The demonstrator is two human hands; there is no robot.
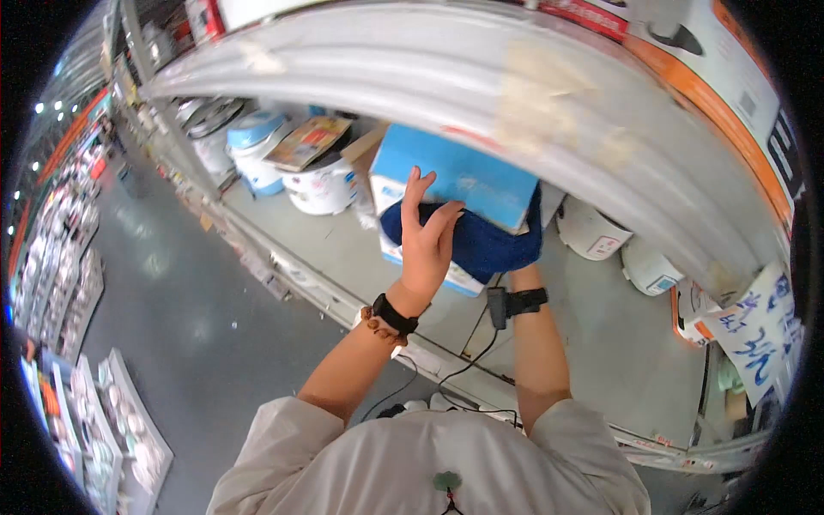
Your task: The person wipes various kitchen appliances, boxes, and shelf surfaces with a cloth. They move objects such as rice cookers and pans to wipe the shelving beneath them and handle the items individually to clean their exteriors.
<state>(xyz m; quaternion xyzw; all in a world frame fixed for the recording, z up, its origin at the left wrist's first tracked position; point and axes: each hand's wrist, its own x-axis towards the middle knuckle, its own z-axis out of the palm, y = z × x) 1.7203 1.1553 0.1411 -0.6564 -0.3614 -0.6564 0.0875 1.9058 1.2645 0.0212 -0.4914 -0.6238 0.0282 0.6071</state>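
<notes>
Both hands press a blue cloth against a blue box.

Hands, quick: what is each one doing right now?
Left hand: open, fingers spread, resting on the blue cloth.
Right hand: hidden under the blue cloth against the blue box; grip cannot be told.
</notes>
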